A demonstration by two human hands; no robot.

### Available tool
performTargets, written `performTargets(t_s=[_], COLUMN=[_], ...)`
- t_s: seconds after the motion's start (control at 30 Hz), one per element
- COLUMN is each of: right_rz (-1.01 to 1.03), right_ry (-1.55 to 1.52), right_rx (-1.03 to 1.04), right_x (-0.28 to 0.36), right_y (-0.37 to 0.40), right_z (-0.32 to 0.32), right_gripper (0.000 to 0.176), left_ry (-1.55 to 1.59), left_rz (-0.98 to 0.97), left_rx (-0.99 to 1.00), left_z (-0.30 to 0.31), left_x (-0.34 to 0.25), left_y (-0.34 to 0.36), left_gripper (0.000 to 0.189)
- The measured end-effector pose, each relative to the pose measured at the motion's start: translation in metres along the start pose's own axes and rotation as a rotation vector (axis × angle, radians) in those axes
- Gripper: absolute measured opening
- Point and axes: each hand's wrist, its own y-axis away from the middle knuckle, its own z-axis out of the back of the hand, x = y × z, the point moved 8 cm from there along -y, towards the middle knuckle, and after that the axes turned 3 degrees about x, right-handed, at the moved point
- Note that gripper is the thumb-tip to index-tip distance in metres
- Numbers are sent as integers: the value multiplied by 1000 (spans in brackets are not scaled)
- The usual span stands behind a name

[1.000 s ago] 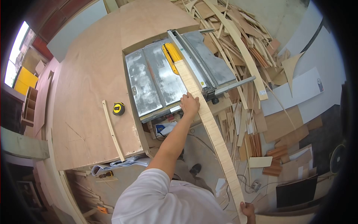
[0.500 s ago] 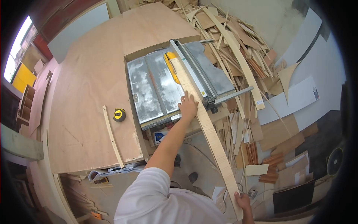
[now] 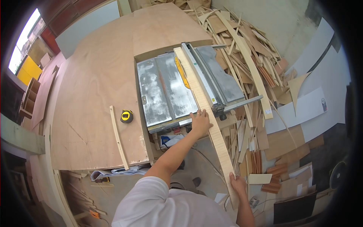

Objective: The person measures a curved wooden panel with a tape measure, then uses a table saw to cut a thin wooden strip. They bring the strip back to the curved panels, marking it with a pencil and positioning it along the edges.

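A long pale wooden board (image 3: pixel 216 140) lies across the metal saw table (image 3: pixel 153 89), its far end beside the fence (image 3: pixel 200 72). Along the board's left edge is the yellow blade insert (image 3: pixel 182 72); the blade itself I cannot make out. My left hand (image 3: pixel 201 123) rests on the board near the table's front edge, fingers spread over the wood. Further back toward my body, my right hand (image 3: pixel 238 184) grips the board's near part, thumb on top.
A wide plywood bench (image 3: pixel 94 94) surrounds the saw on the left, bearing a tape measure (image 3: pixel 126 116) and a thin wooden strip (image 3: pixel 118 138). Wood offcuts (image 3: pixel 242 45) are heaped at the right. A cable runs along the floor below the saw.
The board has moved forward along the fence, its far end now past the yellow insert. My left hand sits nearer the table's front edge; my right hand has moved forward with the board.
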Motion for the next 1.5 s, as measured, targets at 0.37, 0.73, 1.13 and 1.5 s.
performTargets(t_s=[0.37,0.73,1.13,1.5], right_rz=[118,401,681,1174], right_ry=[-108,-190,-372,-305], right_rx=[-56,-267,-323,168], right_x=[94,265,76,136], right_y=[-60,-95,71,130], right_z=[13,122,73,-61], right_gripper=[92,78,48,50], left_ry=[-32,1012,2073,2590], left_rz=[104,331,903,-236], left_rx=[-67,-646,100,-195], left_z=[18,-63,-340,10], left_x=[43,82,176,46], left_y=[-68,96,53,347], left_gripper=[61,21,36,92])
